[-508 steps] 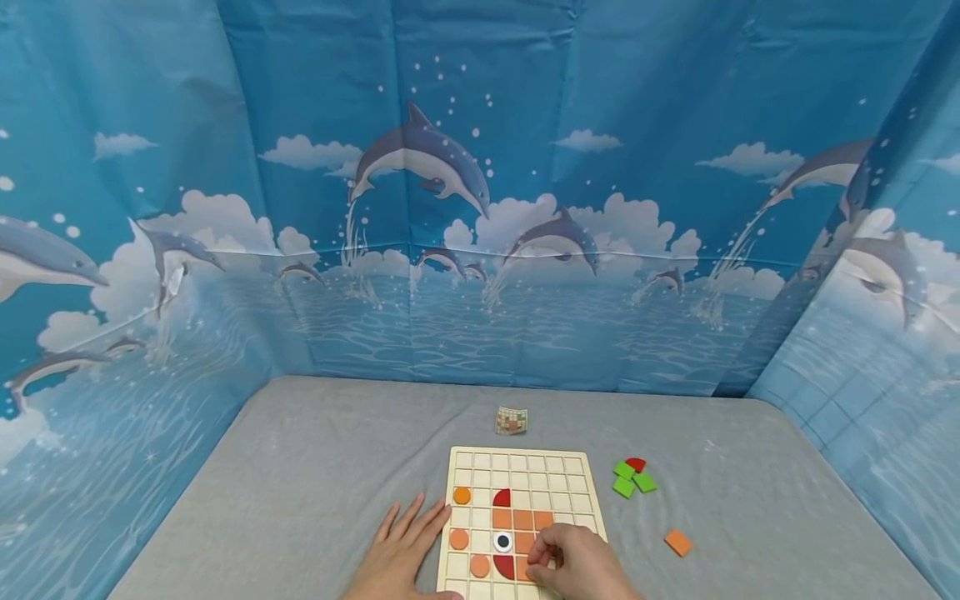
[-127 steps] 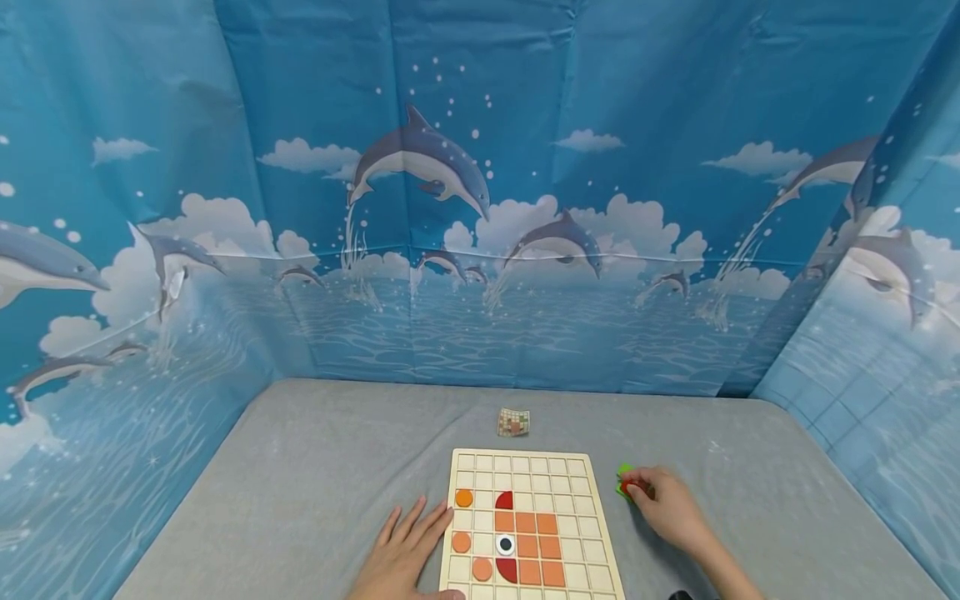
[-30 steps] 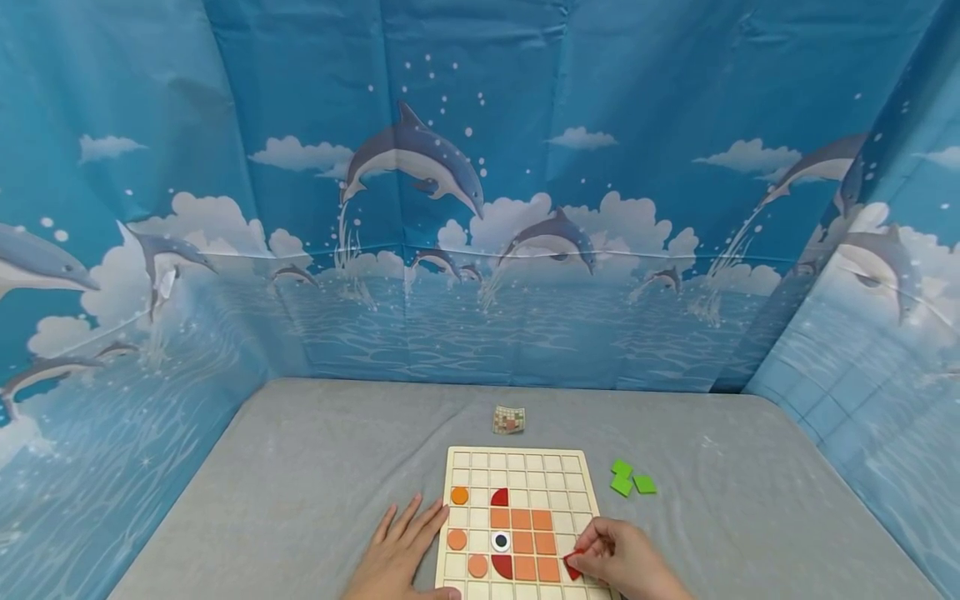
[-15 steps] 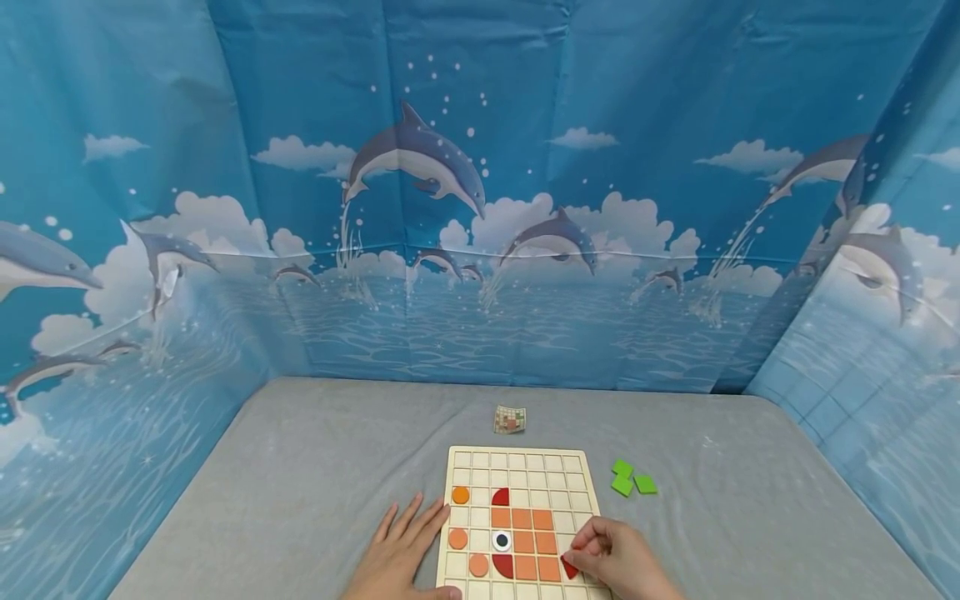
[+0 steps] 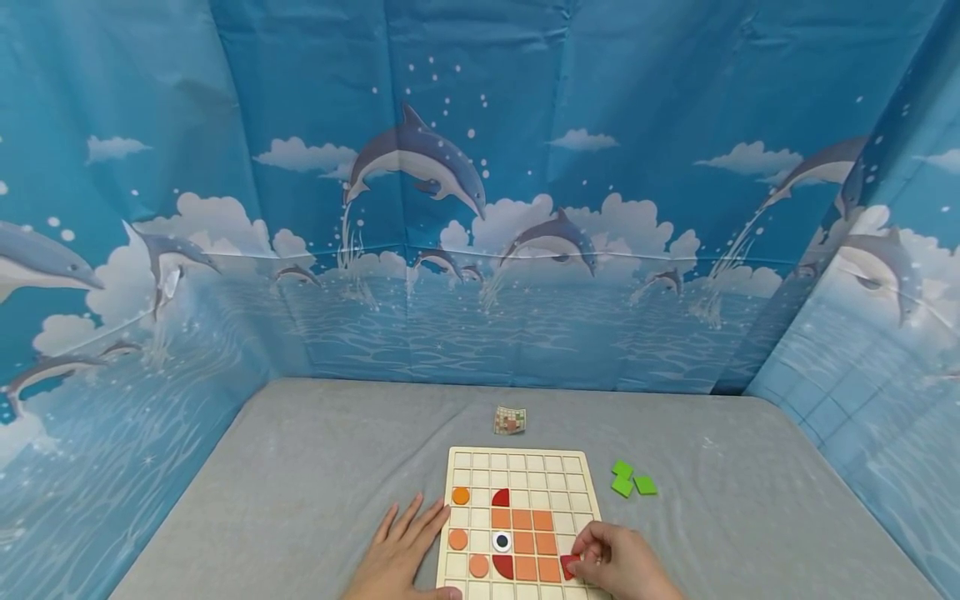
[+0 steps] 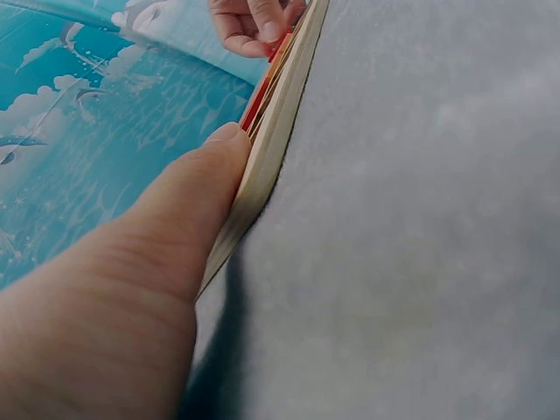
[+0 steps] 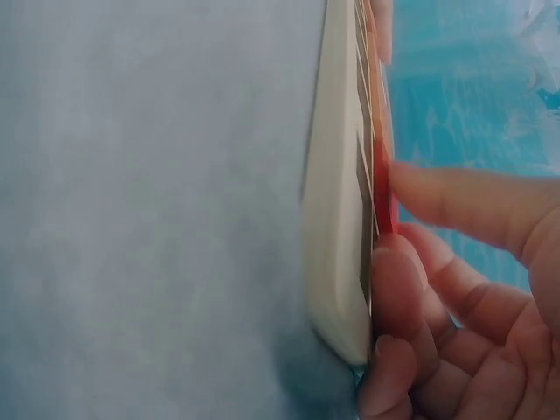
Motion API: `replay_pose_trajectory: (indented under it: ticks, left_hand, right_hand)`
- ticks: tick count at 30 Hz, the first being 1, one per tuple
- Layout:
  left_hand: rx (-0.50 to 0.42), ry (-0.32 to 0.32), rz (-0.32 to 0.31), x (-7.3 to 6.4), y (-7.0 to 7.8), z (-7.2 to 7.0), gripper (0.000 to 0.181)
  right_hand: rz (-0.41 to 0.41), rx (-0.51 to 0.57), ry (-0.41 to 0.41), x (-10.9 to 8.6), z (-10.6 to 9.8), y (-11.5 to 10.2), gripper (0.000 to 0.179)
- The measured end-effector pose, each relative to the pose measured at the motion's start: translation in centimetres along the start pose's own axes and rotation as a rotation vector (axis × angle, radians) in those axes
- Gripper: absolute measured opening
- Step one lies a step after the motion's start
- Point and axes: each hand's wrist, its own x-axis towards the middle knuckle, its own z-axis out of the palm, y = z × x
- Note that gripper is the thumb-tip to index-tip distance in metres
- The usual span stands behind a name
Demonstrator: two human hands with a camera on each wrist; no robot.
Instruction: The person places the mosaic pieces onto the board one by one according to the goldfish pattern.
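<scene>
A pale wooden grid board [image 5: 537,481] lies on the grey cloth, bearing orange square tiles, orange discs, a black-and-white eye disc [image 5: 502,542] and red quarter-circle tiles. My left hand [image 5: 399,552] rests spread beside the board's left side; in the left wrist view its thumb [image 6: 197,179] touches the board's edge. With thumb and fingers my right hand [image 5: 621,562] pinches another red quarter-circle tile [image 5: 567,568] at the cell right of the lowest orange row. In the right wrist view this red tile [image 7: 382,197] lies against the board's surface, partly covered by fingertips.
Three green tiles [image 5: 622,485] lie on the cloth right of the board. Behind the board is a small printed card [image 5: 510,420] with a grid pattern. A blue dolphin curtain [image 5: 480,325] surrounds the table at the back and sides.
The right hand took the red quarter-circle from beside the green tiles to the board's right part, then turned it in the cell. Earlier, the last loose orange square joined the board. The left hand stayed.
</scene>
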Motion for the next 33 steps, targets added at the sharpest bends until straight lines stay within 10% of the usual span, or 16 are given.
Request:
replay_pose_trajectory:
  ticks: [33]
  left_hand:
    - [0.013,0.019,0.012,0.01,-0.15,0.19,0.095]
  right_hand:
    - [0.063,-0.039,-0.119,0.06,-0.19,-0.4,0.017]
